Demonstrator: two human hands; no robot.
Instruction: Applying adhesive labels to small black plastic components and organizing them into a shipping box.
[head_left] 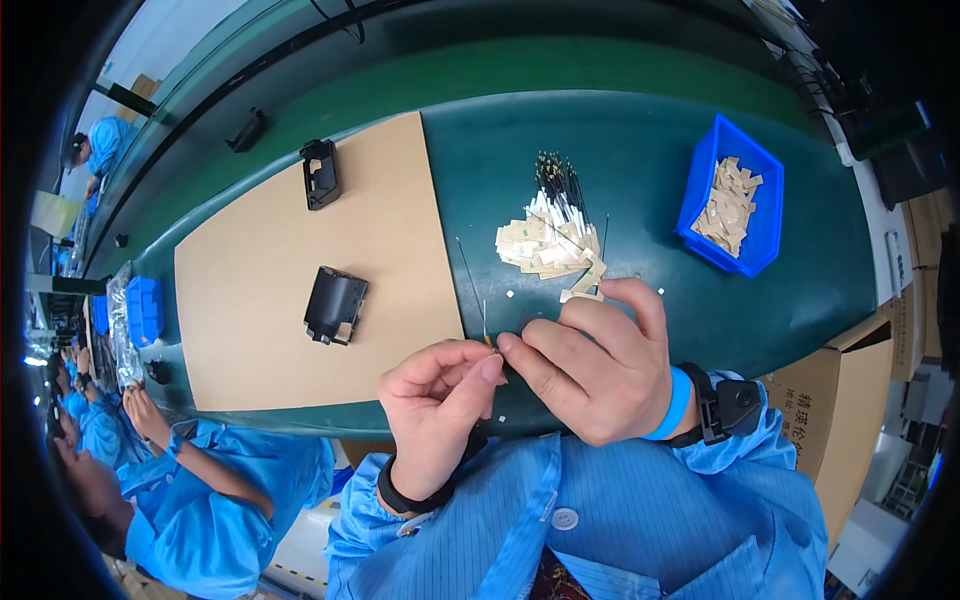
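Note:
A thin black cable [469,277] rises from the fingertips of my left hand [436,402], which pinches its lower end. My right hand [600,375] is closed too, its fingertips meeting the left ones at this end. The fingers hide what exactly they grip there. Beside the raised finger of my right hand lies a beige adhesive strip [588,281]. Just beyond is a pile of beige adhesive tabs [540,248] with white sleeves, and a bundle of black cables [562,184] fans away from it.
To the right stands a blue bin [764,215] holding loose beige pieces. A cardboard sheet [250,290] covers the left of the green table [640,120], with two black plastic housings [337,304] on it. Cardboard boxes [850,400] stand at right. A co-worker [210,510] sits at left.

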